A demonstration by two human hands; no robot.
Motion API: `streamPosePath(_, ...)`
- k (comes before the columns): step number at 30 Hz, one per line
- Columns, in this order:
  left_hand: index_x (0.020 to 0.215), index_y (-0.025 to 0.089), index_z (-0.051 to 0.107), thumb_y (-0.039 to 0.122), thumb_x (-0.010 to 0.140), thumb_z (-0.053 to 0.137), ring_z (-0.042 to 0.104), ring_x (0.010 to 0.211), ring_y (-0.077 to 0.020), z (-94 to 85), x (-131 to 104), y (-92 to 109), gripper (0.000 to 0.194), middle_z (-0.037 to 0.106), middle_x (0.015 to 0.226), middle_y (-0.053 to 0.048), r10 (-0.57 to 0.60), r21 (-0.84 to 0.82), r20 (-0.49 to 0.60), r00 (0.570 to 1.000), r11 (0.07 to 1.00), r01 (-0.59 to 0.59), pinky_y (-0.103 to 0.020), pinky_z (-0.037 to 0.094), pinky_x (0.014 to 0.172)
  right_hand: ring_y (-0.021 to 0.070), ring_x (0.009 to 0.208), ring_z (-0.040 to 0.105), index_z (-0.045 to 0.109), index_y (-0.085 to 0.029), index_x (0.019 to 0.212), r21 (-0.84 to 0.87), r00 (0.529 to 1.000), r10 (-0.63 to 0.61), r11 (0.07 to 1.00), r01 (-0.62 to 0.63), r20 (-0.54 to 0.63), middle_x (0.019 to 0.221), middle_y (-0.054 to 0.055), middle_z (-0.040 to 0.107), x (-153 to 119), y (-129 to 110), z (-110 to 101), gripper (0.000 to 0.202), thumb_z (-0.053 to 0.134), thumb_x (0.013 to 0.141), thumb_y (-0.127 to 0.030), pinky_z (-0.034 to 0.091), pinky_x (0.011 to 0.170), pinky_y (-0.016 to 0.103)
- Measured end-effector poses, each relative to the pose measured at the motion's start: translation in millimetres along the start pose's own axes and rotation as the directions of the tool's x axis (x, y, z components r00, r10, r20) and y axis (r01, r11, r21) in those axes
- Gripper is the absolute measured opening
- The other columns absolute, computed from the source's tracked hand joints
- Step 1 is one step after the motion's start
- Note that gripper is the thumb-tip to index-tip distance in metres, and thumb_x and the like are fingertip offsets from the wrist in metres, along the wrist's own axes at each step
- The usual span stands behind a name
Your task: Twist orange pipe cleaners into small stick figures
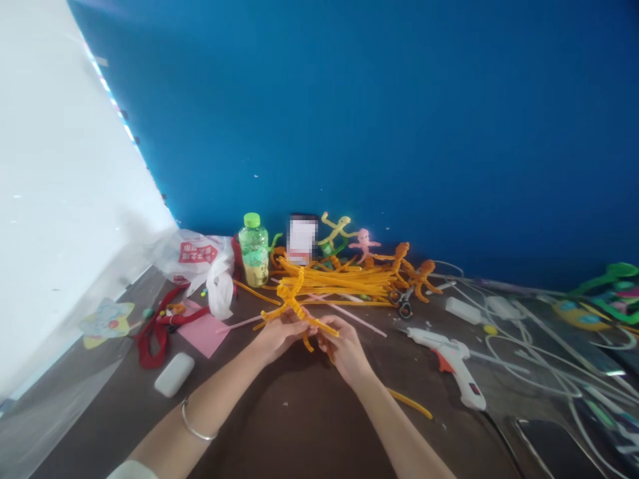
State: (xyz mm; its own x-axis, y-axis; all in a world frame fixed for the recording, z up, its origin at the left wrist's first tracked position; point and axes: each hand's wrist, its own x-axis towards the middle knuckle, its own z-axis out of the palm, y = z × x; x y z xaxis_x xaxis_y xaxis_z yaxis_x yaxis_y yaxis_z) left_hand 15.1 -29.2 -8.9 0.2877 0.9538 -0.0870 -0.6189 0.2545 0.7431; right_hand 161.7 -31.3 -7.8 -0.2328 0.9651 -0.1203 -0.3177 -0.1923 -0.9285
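Observation:
Between my two hands is an orange pipe-cleaner figure (289, 296) with twisted limbs sticking out. My left hand (283, 334) is closed around its lower body, the fingers partly hidden behind it. My right hand (344, 346) pinches a limb at the figure's lower right. Just beyond lies a bundle of orange pipe cleaners (344, 283). One loose orange pipe cleaner (409, 402) rests on the table near my right forearm.
A white glue gun (452, 362) and black-handled scissors (405, 305) lie to the right, with cables and a phone (556, 449). A green-capped bottle (254, 249), plastic bag (192, 256), pink paper (206, 331) and white case (174, 374) are left. Finished figures (366, 243) stand by the wall.

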Motion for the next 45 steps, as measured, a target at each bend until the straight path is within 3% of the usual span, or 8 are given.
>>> streamPosePath(3, 0.079, 0.014, 0.059, 0.018, 0.061, 0.072, 0.062, 0.075, -0.0138, 1.2, 3, -4, 0.023, 0.063, 0.079, -0.002, 0.071, -0.023, -0.08, 0.994, 0.997, -0.073, -0.03, 0.048, 0.079, 0.0111, 0.045, 0.05, 0.06, -0.016, 0.077, -0.341, 0.981, -0.161, 0.933, 0.116, -0.106, 0.057, 0.001, 0.059, -2, 7, 3, 0.018, 0.06, 0.073, -0.034, 0.039, 0.042, 0.022)
streamPosePath(8, 0.078, 0.014, 0.06, 0.023, 0.063, 0.07, 0.062, 0.073, -0.0153, 3.8, 1, -2, 0.021, 0.064, 0.075, -0.002, 0.249, 0.217, -0.167, 0.954, 0.953, -0.211, -0.031, 0.05, 0.074, 0.0175, 0.072, 0.061, 0.062, -0.018, 0.083, -0.815, 0.837, -0.537, 0.436, 0.381, 0.104, 0.08, 0.007, 0.066, -6, 10, 5, 0.016, 0.048, 0.08, -0.024, 0.047, 0.067, 0.029)
streamPosePath(16, 0.073, 0.014, 0.063, 0.032, 0.065, 0.067, 0.062, 0.064, -0.0179, -4.4, 2, -2, 0.02, 0.065, 0.068, -0.004, 0.372, 0.615, -0.174, 0.912, 0.764, -0.194, -0.028, 0.049, 0.061, 0.0127, 0.06, 0.057, 0.058, -0.017, 0.076, -0.911, 0.676, -0.627, -0.146, 0.386, 0.387, 0.065, 0.003, 0.06, -9, 6, 3, 0.016, 0.045, 0.083, -0.019, 0.04, 0.059, 0.023)
streamPosePath(23, 0.073, 0.015, 0.061, 0.029, 0.062, 0.069, 0.06, 0.062, -0.016, -0.4, 2, -3, 0.02, 0.064, 0.066, -0.003, 0.42, 0.578, -0.205, 0.884, 0.781, -0.237, -0.027, 0.048, 0.061, 0.0192, 0.084, 0.055, 0.059, -0.018, 0.082, -0.888, 0.629, -0.626, -0.31, 0.34, 0.46, 0.09, 0.008, 0.062, -12, -5, 7, 0.013, 0.046, 0.084, -0.018, 0.038, 0.074, 0.031)
streamPosePath(33, 0.073, 0.015, 0.066, 0.031, 0.063, 0.068, 0.059, 0.063, -0.0161, -0.8, 1, -4, 0.018, 0.065, 0.069, -0.005, 0.44, 0.653, -0.149, 0.886, 0.716, -0.246, -0.026, 0.046, 0.061, 0.0182, 0.078, 0.055, 0.056, -0.017, 0.083, -0.895, 0.657, -0.66, -0.051, 0.444, 0.363, 0.08, 0.006, 0.063, -8, -1, 0, 0.013, 0.043, 0.085, -0.015, 0.04, 0.075, 0.033)
streamPosePath(39, 0.077, 0.015, 0.063, 0.029, 0.064, 0.068, 0.06, 0.07, -0.0174, 1.1, 2, -1, 0.02, 0.064, 0.076, -0.006, 0.329, 0.525, -0.118, 0.937, 0.822, -0.222, -0.029, 0.049, 0.065, 0.016, 0.066, 0.056, 0.056, -0.019, 0.077, -0.738, 0.837, -0.547, 0.567, 0.366, -0.006, 0.072, 0.003, 0.06, -6, -1, 0, 0.013, 0.049, 0.083, -0.027, 0.044, 0.062, 0.028)
streamPosePath(42, 0.079, 0.015, 0.061, 0.026, 0.061, 0.071, 0.06, 0.074, -0.017, 2.6, 1, 2, 0.024, 0.063, 0.078, -0.004, 0.207, 0.346, -0.127, 0.97, 0.926, -0.152, -0.031, 0.05, 0.071, 0.0137, 0.058, 0.053, 0.057, -0.018, 0.075, -0.428, 0.938, -0.326, 0.869, 0.248, -0.119, 0.066, 0.002, 0.058, -4, -4, -1, 0.017, 0.058, 0.076, -0.034, 0.043, 0.055, 0.025)
streamPosePath(45, 0.081, 0.014, 0.06, 0.023, 0.059, 0.073, 0.06, 0.073, -0.0149, 1.2, -1, 3, 0.028, 0.062, 0.078, -0.003, 0.083, 0.127, -0.091, 0.992, 0.989, -0.071, -0.031, 0.049, 0.074, 0.01, 0.051, 0.048, 0.057, -0.018, 0.069, -0.036, 0.994, -0.09, 0.996, 0.088, -0.064, 0.059, -0.001, 0.055, -1, -4, -1, 0.02, 0.067, 0.068, -0.035, 0.041, 0.051, 0.023)
